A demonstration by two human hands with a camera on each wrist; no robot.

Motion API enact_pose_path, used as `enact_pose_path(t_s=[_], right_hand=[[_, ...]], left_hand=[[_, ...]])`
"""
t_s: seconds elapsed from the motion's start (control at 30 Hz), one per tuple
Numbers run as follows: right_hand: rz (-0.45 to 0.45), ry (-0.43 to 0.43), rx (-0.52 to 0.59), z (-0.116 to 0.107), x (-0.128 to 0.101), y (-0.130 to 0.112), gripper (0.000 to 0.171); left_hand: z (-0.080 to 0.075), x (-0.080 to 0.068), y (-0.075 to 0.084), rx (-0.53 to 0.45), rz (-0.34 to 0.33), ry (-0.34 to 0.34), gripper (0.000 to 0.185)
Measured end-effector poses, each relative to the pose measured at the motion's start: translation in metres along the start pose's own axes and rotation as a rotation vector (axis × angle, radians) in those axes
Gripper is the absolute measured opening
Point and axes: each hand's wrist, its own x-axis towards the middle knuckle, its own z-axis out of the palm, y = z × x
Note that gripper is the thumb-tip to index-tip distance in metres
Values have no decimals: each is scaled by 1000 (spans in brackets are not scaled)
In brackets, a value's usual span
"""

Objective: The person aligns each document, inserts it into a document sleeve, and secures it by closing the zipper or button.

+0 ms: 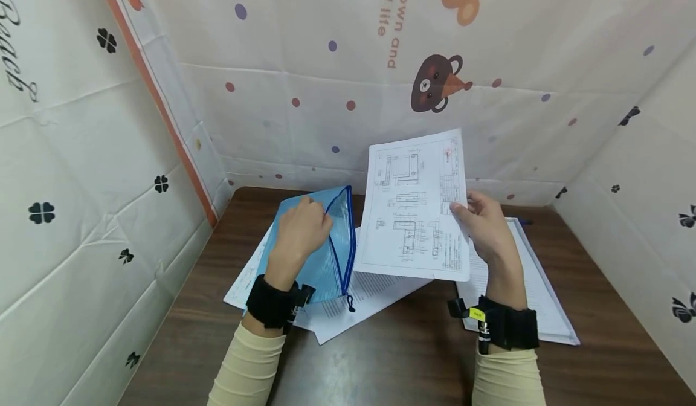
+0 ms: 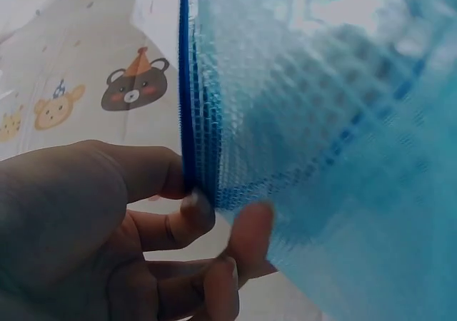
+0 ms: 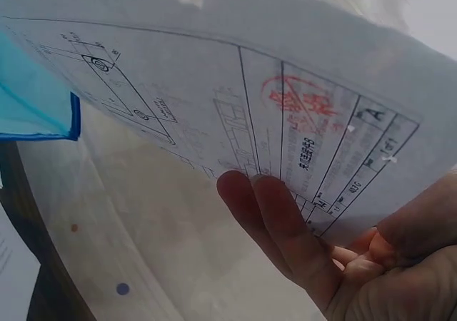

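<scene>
My left hand [image 1: 302, 228] pinches the upper edge of a blue mesh zip pouch [image 1: 326, 255] and holds it tilted up off the table; in the left wrist view the fingers [image 2: 193, 210] grip the dark blue rim of the pouch [image 2: 321, 143]. My right hand [image 1: 481, 222] holds a white sheet with technical drawings [image 1: 415, 209] upright by its right edge, just right of the pouch. Seen from the right wrist, the fingers [image 3: 275, 225] lie behind the drawing sheet [image 3: 235, 114], which bears a red stamp.
More printed sheets [image 1: 359, 300] lie under the pouch on the brown table [image 1: 402, 357]. A stack of papers [image 1: 535, 291] lies on the right. Cloth walls with bear prints [image 1: 435, 83] enclose the table on three sides.
</scene>
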Motion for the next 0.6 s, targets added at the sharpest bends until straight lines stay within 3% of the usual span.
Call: enact_pose_path(t_s=[0.27,0.6], right_hand=[[16,-25,4,7,4,-1,47],[49,-109,-49,6,6,2,44]], left_hand=[[5,3,8,-96,11,13,44],[9,4,11,-77,-22,3,46]])
